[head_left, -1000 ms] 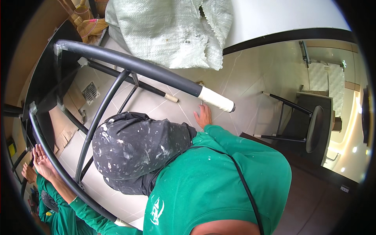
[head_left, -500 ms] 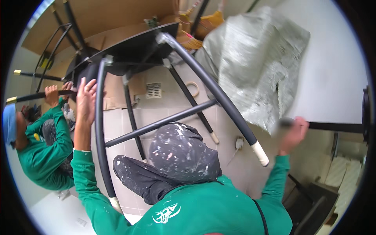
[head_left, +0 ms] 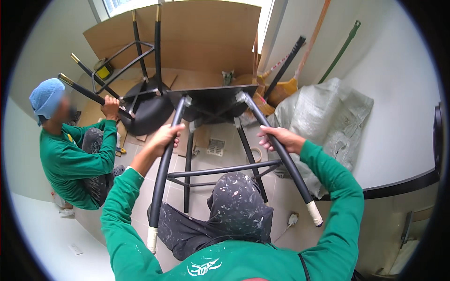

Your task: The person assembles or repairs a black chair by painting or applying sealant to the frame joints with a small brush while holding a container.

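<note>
A black stool lies tipped in front of me, its four-legged tubular frame pointing my way. Its dark seat is at the far end, and pale wrapping covers the ends of the two near legs. My left hand is closed around the left near leg, partway along it. Around the right near leg my right hand is curled, its fingertips showing on the inner side. Grey-white patches mark the joints where the legs meet the seat. My knee, in paint-spattered dark trousers, is below the crossbar.
To the left a co-worker in green crouches, holding a leg of another upturned black stool. Behind stand a large cardboard sheet and brooms. A grey woven sack lies at right. A floor drain and tape roll are beyond the crossbar.
My right hand has come from the far right onto the right near leg. My left hand has closed on the left leg. The view has shifted, showing more of the back wall.
</note>
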### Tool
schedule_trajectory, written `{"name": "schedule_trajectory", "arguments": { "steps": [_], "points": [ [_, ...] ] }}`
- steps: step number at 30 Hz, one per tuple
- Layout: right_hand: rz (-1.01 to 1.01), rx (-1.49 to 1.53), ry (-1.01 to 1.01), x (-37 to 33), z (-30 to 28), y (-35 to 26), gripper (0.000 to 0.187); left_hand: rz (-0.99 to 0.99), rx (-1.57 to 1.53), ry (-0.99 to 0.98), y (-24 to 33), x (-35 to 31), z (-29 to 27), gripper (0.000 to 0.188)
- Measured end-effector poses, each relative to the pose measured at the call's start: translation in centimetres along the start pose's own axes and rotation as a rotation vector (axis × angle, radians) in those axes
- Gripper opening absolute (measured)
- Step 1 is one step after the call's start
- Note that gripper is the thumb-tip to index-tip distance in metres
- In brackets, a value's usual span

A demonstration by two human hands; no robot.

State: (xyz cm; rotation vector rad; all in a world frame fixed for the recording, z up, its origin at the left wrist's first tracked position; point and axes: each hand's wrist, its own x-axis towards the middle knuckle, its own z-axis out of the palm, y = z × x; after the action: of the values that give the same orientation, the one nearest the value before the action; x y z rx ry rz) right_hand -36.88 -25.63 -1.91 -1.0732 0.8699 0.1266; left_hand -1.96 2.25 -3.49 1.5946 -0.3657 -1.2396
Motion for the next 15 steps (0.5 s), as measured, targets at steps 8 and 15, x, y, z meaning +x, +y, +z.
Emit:
{"name": "schedule_trajectory", "arguments": {
  "steps": [8, 15],
  "points": [
    [-0.248, -0.184, 0.097, -3.2, 1.3, -1.2, 0.032, 0.179, 0.197, 0.049, 3.0, -3.8, 1.4, 0.035],
    [-0.483, -0.165, 0.085, -10.9, 4.0, -6.8, 0.031, 0.415, 0.230, 0.076, 9.9, -9.4, 2.0, 0.033]
  ]
}}
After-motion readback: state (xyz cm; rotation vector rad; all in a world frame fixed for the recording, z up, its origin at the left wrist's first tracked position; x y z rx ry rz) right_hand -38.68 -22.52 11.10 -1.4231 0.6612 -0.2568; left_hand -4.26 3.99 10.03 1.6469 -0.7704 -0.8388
